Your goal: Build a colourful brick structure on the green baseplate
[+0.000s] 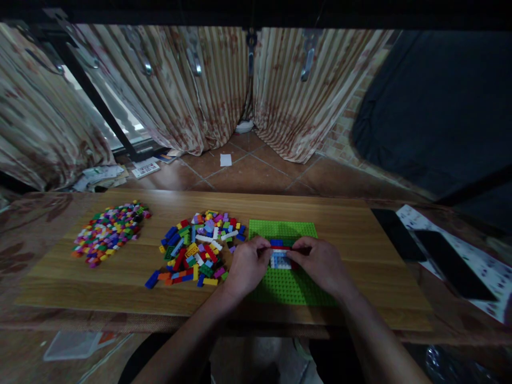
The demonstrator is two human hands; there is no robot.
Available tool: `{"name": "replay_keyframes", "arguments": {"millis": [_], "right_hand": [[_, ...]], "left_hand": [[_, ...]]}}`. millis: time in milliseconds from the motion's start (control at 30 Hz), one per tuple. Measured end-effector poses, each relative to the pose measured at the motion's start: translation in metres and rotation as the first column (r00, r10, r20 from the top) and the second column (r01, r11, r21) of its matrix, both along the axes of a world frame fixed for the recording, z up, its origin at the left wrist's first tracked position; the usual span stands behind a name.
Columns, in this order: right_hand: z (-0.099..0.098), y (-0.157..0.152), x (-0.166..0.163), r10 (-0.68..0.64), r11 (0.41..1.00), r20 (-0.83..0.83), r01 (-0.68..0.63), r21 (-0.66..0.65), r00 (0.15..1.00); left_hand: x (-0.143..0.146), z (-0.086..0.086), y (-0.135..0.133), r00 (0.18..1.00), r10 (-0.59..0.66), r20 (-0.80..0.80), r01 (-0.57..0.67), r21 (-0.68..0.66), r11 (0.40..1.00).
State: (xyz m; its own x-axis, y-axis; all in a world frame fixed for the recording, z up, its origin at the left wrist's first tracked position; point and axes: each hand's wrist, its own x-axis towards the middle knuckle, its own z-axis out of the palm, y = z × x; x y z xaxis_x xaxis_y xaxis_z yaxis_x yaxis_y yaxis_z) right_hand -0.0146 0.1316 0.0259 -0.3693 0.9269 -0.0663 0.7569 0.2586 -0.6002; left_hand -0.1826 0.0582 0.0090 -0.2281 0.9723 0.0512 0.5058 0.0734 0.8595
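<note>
A green baseplate (282,230) lies on the wooden board (352,229). On it stands a small brick build (279,255) with blue, red and white layers. My left hand (247,266) rests at the plate's left edge, fingers curled and pinching the build's left end. My right hand (320,265) lies over the plate's right part, fingers pinched on the build's right end. The plate's lower middle shows between my wrists.
A heap of larger mixed bricks (198,248) lies left of the plate, and a pile of small bricks (108,232) sits further left. Two dark phones (454,264) rest on a printed sheet at the right. Curtains and tiled floor lie beyond the board.
</note>
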Motion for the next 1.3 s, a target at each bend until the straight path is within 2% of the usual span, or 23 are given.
{"name": "replay_keyframes", "arguments": {"millis": [333, 567, 867, 967, 1167, 1300], "right_hand": [[-0.001, 0.004, 0.001, -0.024, 0.998, -0.018, 0.023, -0.051, 1.0], [0.0, 0.006, 0.001, -0.021, 0.995, 0.014, 0.023, -0.098, 1.0], [-0.002, 0.007, -0.001, -0.008, 0.999, -0.001, 0.008, -0.05, 1.0], [-0.003, 0.009, -0.002, 0.002, 0.999, -0.03, -0.004, -0.044, 1.0], [-0.003, 0.012, 0.002, -0.003, 0.994, -0.117, -0.01, -0.113, 0.993], [0.004, 0.021, 0.015, -0.151, 0.974, -0.283, 0.095, -0.204, 0.947]], "left_hand": [[0.002, 0.001, 0.005, 0.995, 0.045, 0.094, -0.042, -0.042, 0.998], [0.004, -0.003, 0.006, 0.996, 0.073, 0.051, -0.071, -0.051, 0.996], [0.004, -0.002, 0.009, 0.996, 0.084, 0.001, -0.084, -0.072, 0.994], [0.004, -0.002, 0.01, 0.996, 0.09, -0.015, -0.091, -0.085, 0.992], [0.002, -0.001, 0.006, 0.996, 0.063, -0.055, -0.066, -0.051, 0.997], [-0.005, 0.0, 0.005, 0.995, 0.058, 0.084, -0.05, -0.093, 0.994]]}}
